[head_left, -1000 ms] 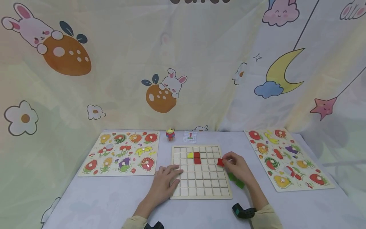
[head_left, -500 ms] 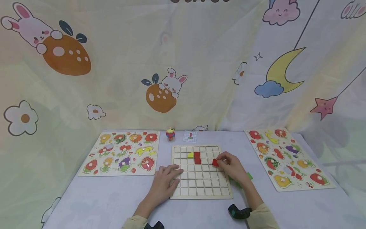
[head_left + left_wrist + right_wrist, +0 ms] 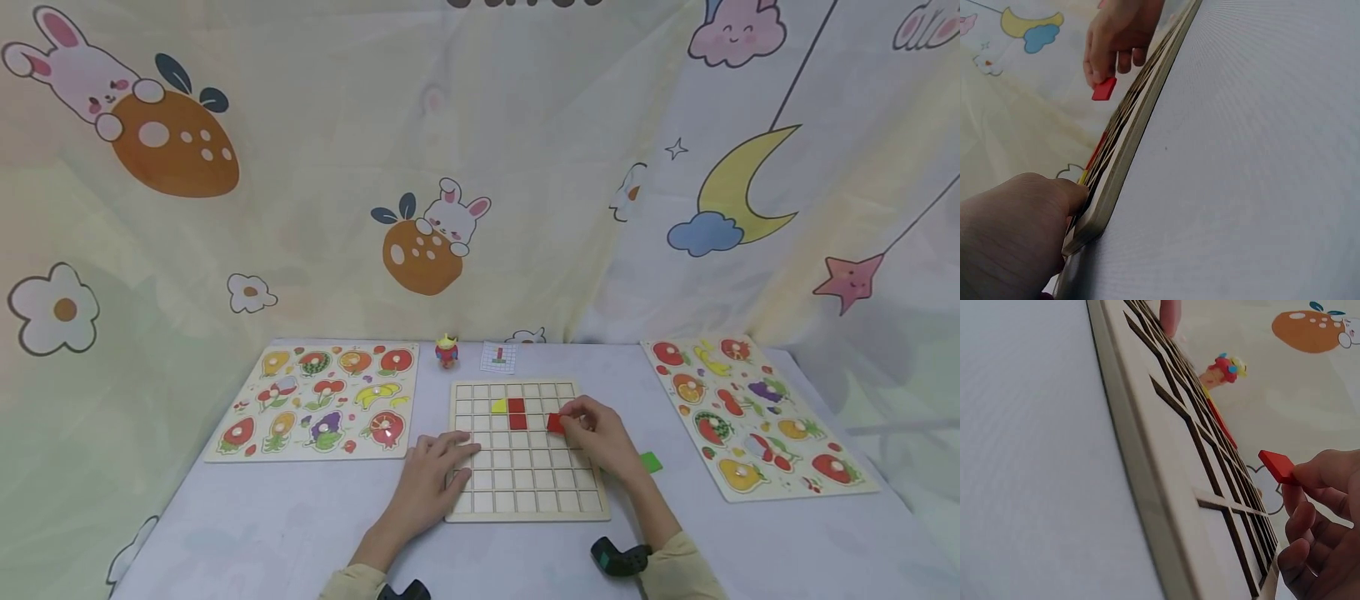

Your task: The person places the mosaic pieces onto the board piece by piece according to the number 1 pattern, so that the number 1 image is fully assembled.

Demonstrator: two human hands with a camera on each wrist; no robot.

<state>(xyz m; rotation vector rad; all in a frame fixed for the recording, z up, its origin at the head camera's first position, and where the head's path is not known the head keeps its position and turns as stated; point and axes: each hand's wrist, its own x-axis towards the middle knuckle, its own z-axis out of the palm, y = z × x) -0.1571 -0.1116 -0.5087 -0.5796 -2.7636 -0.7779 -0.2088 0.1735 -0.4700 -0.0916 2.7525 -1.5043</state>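
Note:
My right hand pinches a red square tile between thumb and fingers, held over the right part of a wooden grid board. In the left wrist view the red tile shows above the board's surface, apart from it. My left hand rests on the board's left edge, fingers spread and relaxed. Two red tiles sit in neighbouring cells, one above the other, with a yellow tile left of the upper one. A green tile lies on the table right of the board, partly hidden by my right wrist.
Fruit puzzle boards lie left and right of the grid board. Behind it stand a small toy figure and a card with a grid pattern. A printed cloth hangs behind the table.
My right hand has moved left over the board with the red tile, from the board's right edge. The left hand has stayed in place.

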